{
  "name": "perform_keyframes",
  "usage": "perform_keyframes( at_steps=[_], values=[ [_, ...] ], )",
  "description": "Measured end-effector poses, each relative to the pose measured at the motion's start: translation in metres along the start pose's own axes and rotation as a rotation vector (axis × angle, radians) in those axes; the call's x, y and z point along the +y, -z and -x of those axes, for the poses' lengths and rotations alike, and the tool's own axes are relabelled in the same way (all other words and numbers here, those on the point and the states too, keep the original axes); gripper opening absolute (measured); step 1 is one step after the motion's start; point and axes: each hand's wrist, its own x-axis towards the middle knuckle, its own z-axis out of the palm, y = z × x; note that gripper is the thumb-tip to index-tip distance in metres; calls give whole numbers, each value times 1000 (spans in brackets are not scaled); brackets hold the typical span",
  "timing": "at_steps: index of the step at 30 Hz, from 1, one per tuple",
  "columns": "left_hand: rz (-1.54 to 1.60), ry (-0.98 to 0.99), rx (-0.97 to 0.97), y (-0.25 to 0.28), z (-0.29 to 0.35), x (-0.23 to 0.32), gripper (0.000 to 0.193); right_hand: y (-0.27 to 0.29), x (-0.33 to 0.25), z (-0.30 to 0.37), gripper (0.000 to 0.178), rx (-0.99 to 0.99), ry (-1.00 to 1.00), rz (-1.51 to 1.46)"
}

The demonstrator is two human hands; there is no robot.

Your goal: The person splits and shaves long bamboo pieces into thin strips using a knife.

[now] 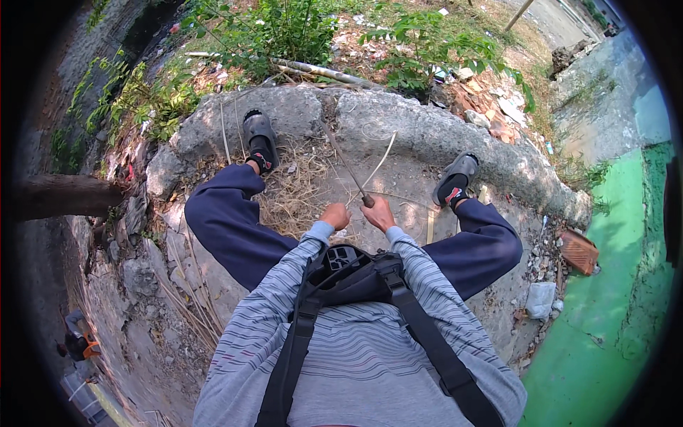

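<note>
Knife (346, 163) is gripped by its dark handle in my right hand (379, 214), and its blade crosses 1 thin pale strip (386, 151). My left hand (336, 215) is closed on this strip's near end, between my 2 grey shoes (260, 132).

The knife (346, 164) is long and narrow, its blade a dull grey-brown, its short handle (368, 201) dark; it lies on a slant, the handle just right of the middle of the frame, the tip pointing toward the upper left; the strip (385, 156) is thin and pale cream, bent in a gentle curve; its upper end stands up and to the right of the blade, and it runs down leftward to the middle of the frame; the two meet or cross just above the handle, though whether they touch is unclear.
</note>
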Motion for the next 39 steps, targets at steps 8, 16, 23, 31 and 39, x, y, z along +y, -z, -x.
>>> perform_keyframes(
  at_steps=[8, 16, 23, 31, 39],
  values=[
    [140, 2, -86, 6, -9, -23, 43, -8, -16, 1, 25, -53, 142, 26],
    [61, 24, 34, 16, -6, -25, 43, -8, -28, 13, 23, -64, 84, 62],
    [118, 97, -126, 14, -9, -11, 44, 3, -11, 6, 23, -26, 20, 32],
    [-14, 26, -92, 6, -3, -12, 44, 10, 20, -18, 23, 11, 6, 6],
    [124, 14, -119, 19, 23, -22, 45, 19, 8, -9, 22, -88, 157, 151]
  ],
)
